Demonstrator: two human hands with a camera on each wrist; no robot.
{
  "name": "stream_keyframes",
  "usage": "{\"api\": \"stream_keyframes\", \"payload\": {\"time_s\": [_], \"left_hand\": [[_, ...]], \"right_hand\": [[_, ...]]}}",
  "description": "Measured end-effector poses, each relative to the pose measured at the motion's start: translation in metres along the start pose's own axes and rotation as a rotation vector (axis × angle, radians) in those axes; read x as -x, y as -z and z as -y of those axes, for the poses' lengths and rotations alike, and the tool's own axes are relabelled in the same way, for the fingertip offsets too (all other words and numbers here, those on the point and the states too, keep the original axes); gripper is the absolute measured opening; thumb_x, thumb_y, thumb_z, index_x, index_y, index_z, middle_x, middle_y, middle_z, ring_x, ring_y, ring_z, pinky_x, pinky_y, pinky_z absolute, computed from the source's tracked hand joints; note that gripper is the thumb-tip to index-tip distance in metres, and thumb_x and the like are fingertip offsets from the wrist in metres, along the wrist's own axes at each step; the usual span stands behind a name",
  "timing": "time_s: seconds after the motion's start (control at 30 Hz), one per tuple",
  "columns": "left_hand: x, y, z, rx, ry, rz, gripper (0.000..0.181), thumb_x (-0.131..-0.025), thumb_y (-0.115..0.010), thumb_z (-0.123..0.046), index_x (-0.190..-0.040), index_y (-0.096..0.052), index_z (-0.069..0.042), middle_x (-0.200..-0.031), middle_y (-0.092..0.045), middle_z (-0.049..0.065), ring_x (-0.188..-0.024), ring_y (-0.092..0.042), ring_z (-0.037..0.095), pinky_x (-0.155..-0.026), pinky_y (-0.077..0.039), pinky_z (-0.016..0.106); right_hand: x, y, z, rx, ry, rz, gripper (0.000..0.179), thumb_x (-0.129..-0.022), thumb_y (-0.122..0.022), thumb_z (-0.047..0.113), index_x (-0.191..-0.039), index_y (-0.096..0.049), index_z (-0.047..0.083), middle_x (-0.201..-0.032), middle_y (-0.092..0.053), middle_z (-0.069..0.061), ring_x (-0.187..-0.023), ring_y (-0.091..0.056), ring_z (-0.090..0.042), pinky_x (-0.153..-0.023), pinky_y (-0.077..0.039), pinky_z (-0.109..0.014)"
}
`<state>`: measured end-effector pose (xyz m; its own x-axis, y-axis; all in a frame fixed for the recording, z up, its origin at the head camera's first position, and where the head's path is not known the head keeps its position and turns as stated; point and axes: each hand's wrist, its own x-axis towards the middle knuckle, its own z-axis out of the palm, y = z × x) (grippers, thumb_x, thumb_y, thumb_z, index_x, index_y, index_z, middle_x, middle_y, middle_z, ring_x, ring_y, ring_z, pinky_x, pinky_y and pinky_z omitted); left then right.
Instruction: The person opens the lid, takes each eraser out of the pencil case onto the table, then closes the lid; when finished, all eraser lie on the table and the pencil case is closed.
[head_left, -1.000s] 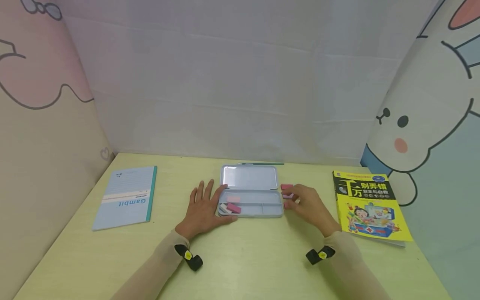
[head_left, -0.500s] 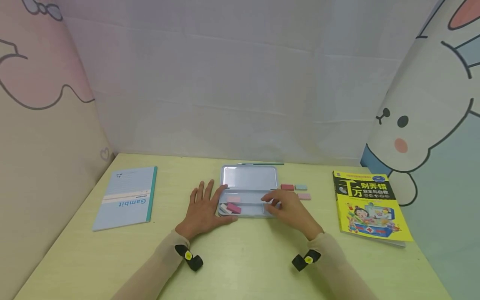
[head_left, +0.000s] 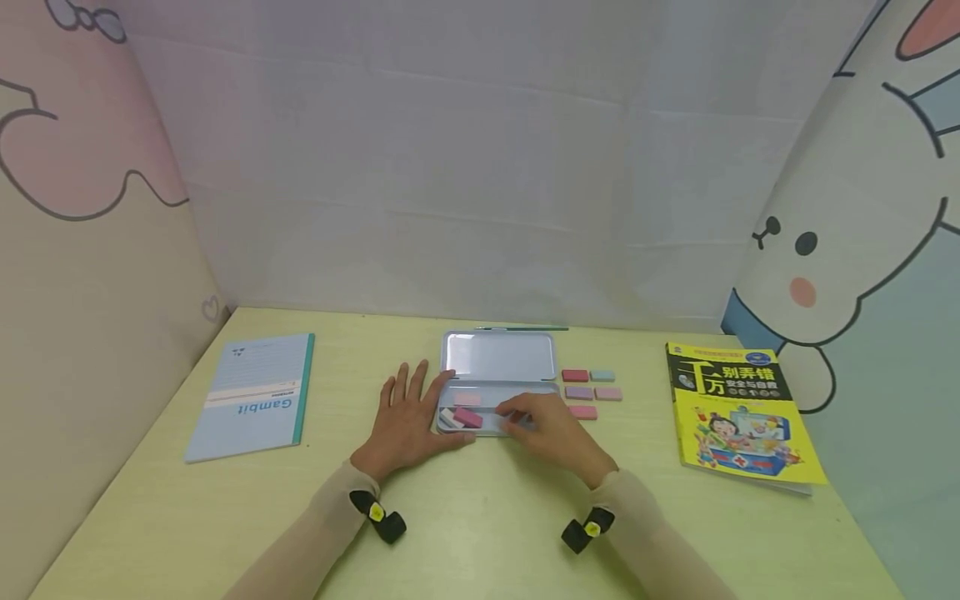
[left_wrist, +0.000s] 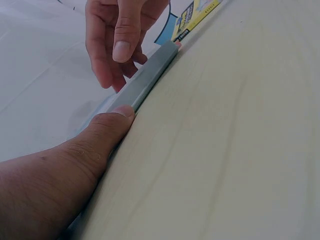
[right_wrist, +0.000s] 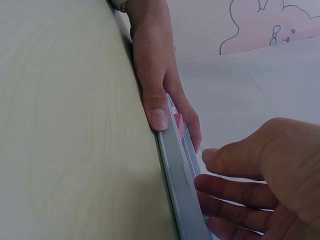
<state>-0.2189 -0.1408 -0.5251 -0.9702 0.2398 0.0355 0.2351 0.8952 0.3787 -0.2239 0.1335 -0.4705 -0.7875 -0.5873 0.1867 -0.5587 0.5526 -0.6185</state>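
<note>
A pale blue pencil case (head_left: 525,389) lies with its lid (head_left: 498,356) folded back. Inside its left end are a white eraser (head_left: 450,417), a magenta eraser (head_left: 468,417) and a light pink eraser (head_left: 467,399). My left hand (head_left: 408,425) rests at the case's left end, fingers spread and straight; its thumb (left_wrist: 117,115) lies along the front edge. My right hand (head_left: 551,429) hovers over the case's right half, fingers loosely bent. In the right wrist view, nothing shows between that hand's thumb (right_wrist: 230,160) and fingers.
Right of the case lie a red eraser (head_left: 575,376), a blue one (head_left: 602,376), a purple one (head_left: 578,392), a light pink one (head_left: 608,393) and a pink one (head_left: 582,412). A thin brush (head_left: 521,328) lies behind. A notebook (head_left: 251,400) and a yellow book (head_left: 738,417) flank them.
My right hand has moved left from the row of erasers to over the pencil case, uncovering the erasers on the right. My left hand has stayed in place.
</note>
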Motion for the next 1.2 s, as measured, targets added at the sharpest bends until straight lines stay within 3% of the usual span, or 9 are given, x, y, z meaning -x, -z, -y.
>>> {"api": "stream_keyframes", "payload": {"time_s": [0.23,0.6,0.97,1.2], "left_hand": [[0.0,-0.001,0.001,0.002,-0.008,-0.02,0.11,-0.082,-0.067,-0.086,-0.169,-0.03,-0.03,-0.18,-0.018,0.023,-0.167,-0.01,0.054,-0.132,-0.012,0.072],[0.0,0.0,0.0,0.001,-0.014,-0.033,0.108,-0.082,-0.068,-0.084,-0.168,-0.033,-0.028,-0.179,-0.021,0.024,-0.166,-0.012,0.055,-0.131,-0.014,0.072],[0.0,-0.001,0.001,-0.005,-0.012,-0.028,0.108,-0.082,-0.069,-0.083,-0.168,-0.034,-0.028,-0.178,-0.021,0.024,-0.166,-0.013,0.056,-0.131,-0.014,0.073],[-0.001,0.0,0.0,0.0,-0.013,-0.021,0.11,-0.082,-0.069,-0.085,-0.168,-0.033,-0.028,-0.179,-0.019,0.024,-0.166,-0.011,0.055,-0.131,-0.014,0.073]], "right_hand": [[-0.008,-0.006,0.008,0.017,0.043,0.013,0.02,-0.096,-0.073,0.005,-0.115,-0.08,0.002,-0.104,-0.083,-0.011,-0.09,-0.078,-0.019,-0.083,-0.063,-0.035],[-0.021,-0.02,0.016,0.059,0.034,0.044,0.018,-0.098,-0.075,0.011,-0.114,-0.081,0.007,-0.101,-0.084,-0.005,-0.09,-0.078,-0.014,-0.084,-0.061,-0.029],[-0.029,-0.035,0.025,0.074,-0.104,-0.045,0.011,-0.097,-0.079,0.022,-0.103,-0.085,0.014,-0.095,-0.084,0.001,-0.087,-0.076,-0.012,-0.082,-0.058,-0.03],[-0.03,-0.042,0.026,0.049,-0.178,-0.104,0.018,-0.098,-0.08,0.03,-0.104,-0.085,0.014,-0.094,-0.084,0.002,-0.085,-0.076,-0.009,-0.079,-0.058,-0.028]]}}
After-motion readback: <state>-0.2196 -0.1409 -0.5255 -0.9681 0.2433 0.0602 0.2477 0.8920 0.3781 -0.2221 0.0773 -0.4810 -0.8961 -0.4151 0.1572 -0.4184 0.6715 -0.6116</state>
